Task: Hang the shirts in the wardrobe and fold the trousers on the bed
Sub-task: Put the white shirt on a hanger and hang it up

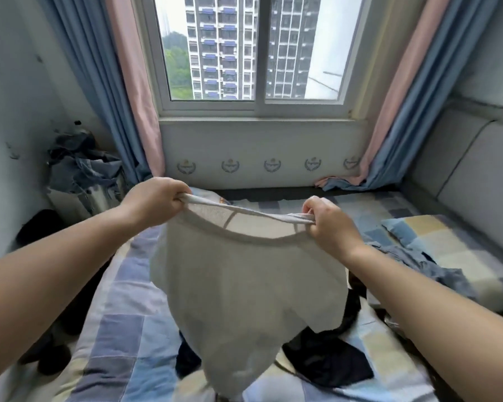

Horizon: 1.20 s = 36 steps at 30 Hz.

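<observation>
Bed: patchwork bed (119, 329) is stretching toward the far window (253, 53); dark clothes (328, 361) are lying near, under the garment
Hands: your left hand (154, 200) and right hand (330, 224) are gripping the waistband, held apart
Garment: pale trousers (244, 300) are hanging between them above the bed

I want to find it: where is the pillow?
The pillow lies on the right side of the bed, beside the grey headboard, past the right hand.

Head view looks forward and down over the bed (119, 329), facing the window (259, 53).
</observation>
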{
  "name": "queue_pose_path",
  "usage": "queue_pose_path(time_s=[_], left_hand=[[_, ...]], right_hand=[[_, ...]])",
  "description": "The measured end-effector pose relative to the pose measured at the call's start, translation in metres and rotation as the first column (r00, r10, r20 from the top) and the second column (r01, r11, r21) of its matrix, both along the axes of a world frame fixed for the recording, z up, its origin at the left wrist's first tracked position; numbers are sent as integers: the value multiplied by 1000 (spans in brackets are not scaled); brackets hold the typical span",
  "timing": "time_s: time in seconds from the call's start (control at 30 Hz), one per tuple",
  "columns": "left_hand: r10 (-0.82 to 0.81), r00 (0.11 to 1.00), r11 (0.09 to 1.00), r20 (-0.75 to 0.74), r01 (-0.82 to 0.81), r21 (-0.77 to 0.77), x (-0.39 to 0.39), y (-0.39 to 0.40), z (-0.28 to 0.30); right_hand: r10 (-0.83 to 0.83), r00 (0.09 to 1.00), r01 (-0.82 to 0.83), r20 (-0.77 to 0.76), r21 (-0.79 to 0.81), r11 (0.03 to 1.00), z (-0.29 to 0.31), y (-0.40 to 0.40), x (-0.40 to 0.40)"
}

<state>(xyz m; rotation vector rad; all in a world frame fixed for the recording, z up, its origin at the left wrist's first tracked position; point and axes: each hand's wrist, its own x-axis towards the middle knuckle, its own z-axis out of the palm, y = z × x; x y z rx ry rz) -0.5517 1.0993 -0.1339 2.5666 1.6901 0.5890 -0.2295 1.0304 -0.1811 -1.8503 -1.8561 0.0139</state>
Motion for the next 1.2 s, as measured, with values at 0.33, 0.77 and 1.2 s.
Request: queue_pose_path(time_s=[0.33,0.77,1.2], left_hand=[[178,657,729,733,412,-546,53,0,15],[-284,666,601,689,684,-413,216,-109,49],[-338,495,249,800,867,-432,385,-333,65]], right_hand=[[-373,928,369,-26,-103,924,58,-85,39],[-486,620,610,-616,-12,792,90,-262,116],[-910,391,920,138,-62,386,117,-588,169]])
